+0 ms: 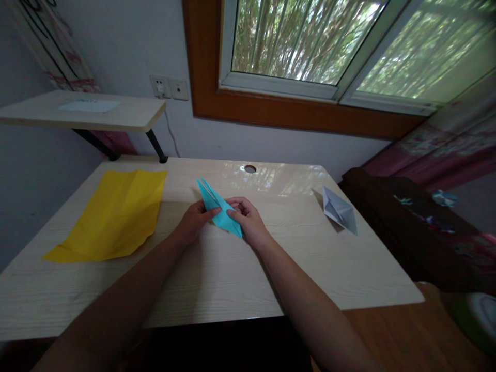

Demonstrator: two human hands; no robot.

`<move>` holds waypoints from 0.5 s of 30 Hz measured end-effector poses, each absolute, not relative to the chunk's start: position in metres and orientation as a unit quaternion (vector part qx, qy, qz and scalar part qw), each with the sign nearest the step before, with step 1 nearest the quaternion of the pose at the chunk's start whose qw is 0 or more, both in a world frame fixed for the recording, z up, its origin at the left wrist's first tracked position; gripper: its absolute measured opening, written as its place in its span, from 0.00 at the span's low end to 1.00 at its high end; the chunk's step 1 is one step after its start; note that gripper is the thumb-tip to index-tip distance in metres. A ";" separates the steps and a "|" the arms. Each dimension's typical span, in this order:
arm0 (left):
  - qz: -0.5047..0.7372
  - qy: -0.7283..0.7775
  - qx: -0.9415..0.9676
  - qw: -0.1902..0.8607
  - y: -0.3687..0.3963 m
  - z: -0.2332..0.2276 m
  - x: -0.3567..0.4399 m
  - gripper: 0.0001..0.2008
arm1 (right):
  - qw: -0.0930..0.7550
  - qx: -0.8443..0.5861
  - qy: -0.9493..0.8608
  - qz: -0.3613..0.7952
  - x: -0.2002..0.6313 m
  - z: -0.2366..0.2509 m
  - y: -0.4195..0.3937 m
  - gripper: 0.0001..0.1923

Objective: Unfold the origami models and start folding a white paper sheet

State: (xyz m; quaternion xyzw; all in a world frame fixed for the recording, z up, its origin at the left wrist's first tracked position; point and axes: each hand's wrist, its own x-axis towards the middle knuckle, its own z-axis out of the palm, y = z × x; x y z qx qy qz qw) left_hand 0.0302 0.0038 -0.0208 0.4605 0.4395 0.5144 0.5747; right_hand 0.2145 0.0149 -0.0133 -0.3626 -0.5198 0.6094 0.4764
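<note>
A piece of light blue origami paper, folded into a long narrow diamond, is held just over the desk. Its upper left end splits into two thin points. My left hand pinches its left edge, thumb on top and fingers behind. Opposite it, my right hand grips the right side, the thumb pressing on the face near the middle. Both thumbs lie close together on the paper. The fingers behind the paper are partly hidden.
On the left of the desk lies a creased yellow sheet. A folded pale grey paper shape stands near the right edge. A raised shelf with a white paper is at the back left. A cable hole sits at the back.
</note>
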 end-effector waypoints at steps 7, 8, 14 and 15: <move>0.503 0.446 0.469 0.573 0.004 -0.020 0.029 0.23 | 0.474 -0.364 -0.514 0.615 0.214 -0.012 0.013 0.17; 0.504 0.448 0.469 0.571 0.005 -0.021 0.029 0.22 | 0.477 -0.362 -0.513 0.616 0.214 -0.012 0.013 0.16; 0.510 0.450 0.471 0.562 0.006 -0.027 0.027 0.22 | 0.484 -0.342 -0.509 0.624 0.214 -0.011 0.012 0.14; 0.508 0.455 0.474 0.558 0.006 -0.026 0.027 0.22 | 0.485 -0.341 -0.510 0.623 0.214 -0.011 0.012 0.14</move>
